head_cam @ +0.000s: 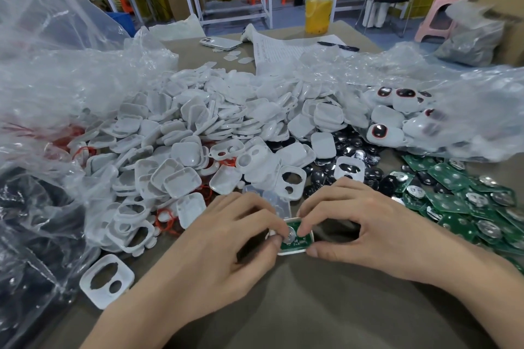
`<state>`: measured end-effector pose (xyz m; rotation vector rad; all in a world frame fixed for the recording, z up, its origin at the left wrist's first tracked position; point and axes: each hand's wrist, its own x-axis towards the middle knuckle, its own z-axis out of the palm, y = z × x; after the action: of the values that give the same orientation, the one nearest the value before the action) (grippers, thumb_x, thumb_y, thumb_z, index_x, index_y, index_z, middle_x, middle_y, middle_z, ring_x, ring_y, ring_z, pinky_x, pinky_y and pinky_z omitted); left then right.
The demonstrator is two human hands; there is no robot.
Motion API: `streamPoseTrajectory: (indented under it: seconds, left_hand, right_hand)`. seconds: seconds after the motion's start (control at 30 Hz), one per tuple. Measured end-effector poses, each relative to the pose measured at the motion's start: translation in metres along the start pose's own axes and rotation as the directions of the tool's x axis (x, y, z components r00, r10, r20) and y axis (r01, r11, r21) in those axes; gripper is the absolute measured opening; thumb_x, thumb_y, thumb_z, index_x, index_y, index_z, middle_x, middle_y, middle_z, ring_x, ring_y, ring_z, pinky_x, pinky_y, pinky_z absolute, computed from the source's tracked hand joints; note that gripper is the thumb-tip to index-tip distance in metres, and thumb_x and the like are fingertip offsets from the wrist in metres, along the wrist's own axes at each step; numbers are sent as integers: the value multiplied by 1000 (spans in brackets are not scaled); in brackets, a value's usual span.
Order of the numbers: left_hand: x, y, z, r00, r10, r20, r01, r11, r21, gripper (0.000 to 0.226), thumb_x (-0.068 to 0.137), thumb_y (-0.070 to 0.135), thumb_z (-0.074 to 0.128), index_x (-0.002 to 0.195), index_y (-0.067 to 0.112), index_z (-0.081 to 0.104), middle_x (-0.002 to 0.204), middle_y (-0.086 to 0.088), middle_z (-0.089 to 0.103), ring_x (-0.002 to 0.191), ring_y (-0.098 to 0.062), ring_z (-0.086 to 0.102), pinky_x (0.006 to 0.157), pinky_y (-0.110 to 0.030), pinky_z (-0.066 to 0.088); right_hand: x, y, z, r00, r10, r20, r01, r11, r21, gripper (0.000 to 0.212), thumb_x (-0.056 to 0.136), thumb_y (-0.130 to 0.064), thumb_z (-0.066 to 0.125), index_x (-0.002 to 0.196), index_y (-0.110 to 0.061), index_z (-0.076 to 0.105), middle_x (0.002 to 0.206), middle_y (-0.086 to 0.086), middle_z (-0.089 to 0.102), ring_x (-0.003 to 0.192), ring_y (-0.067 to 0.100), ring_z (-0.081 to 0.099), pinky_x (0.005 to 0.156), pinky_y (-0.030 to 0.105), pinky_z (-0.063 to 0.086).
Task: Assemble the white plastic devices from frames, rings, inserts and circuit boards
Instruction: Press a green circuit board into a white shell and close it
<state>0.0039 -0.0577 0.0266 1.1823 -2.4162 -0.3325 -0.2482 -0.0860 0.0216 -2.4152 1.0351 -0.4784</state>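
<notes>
- Green circuit board [296, 232] sits inside a white frame [293, 252], held close to the near edge of the table [297, 309], about midway along. I cannot tell whether it rests on the table or is lifted just off it.
- Over on one side, the left hand [226, 238] pinches the frame's left edge with thumb and fingertips curled onto it, probably to steady it so nothing slides.
- Opposite, the right hand [368, 224] pinches the right edge, forefinger tip down on the board and thumb at the near-right corner. It looks like a press to seat the board.
- So the piece lies between the two hands, right at the fingertips.
- Supplies lie within reach:
  - a heap of white shells [198, 127] across the middle
  - black inserts [354, 150] beyond the right hand
  - spare green boards [459, 198] toward the right edge
  - a lone two-hole frame [106, 280] near the left edge
- My read: this is the board-fitting step, one unit among very many.
</notes>
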Motion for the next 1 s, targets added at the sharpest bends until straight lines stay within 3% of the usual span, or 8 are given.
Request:
streamPoseTrajectory:
  seconds: [0.23,0.57,0.87,1.0]
  left_hand:
    - [0,-1,1,1000,3,14,-2,1000,-28,12,95,41,58,102,38,67,108,23,58,106,-1,56,94,-20,40]
    - [1,-3,0,1000,11,25,-10,999,-39,14,93,44,60,101,38,70,107,21,59,104,-1,56,92,-23,40]
    - [1,-7,1,1000,2,30,-1,1000,-26,23,94,52,57,111,40,66,108,23,59,106,1,54,93,-22,39]
    - [0,-6,3,1000,-14,21,15,999,-37,22,93,51,58,110,40,65,107,24,58,105,1,54,93,-20,38]
  right_hand:
    - [-1,-3,0,1000,5,10,-5,1000,4,15,83,-55,66,96,-49,70,117,-32,54,119,6,46,95,7,29]
    - [-1,-8,1,1000,-19,6,19,1000,-23,14,85,-53,65,96,-48,72,117,-30,55,107,-1,45,92,8,31]
    - [0,-9,2,1000,13,12,-13,1000,-22,17,85,-52,65,101,-48,70,118,-31,54,114,5,48,94,11,35]
    - [0,-9,2,999,43,-8,-43,999,12,24,83,-53,69,104,-47,60,111,-26,59,113,8,50,91,17,39]
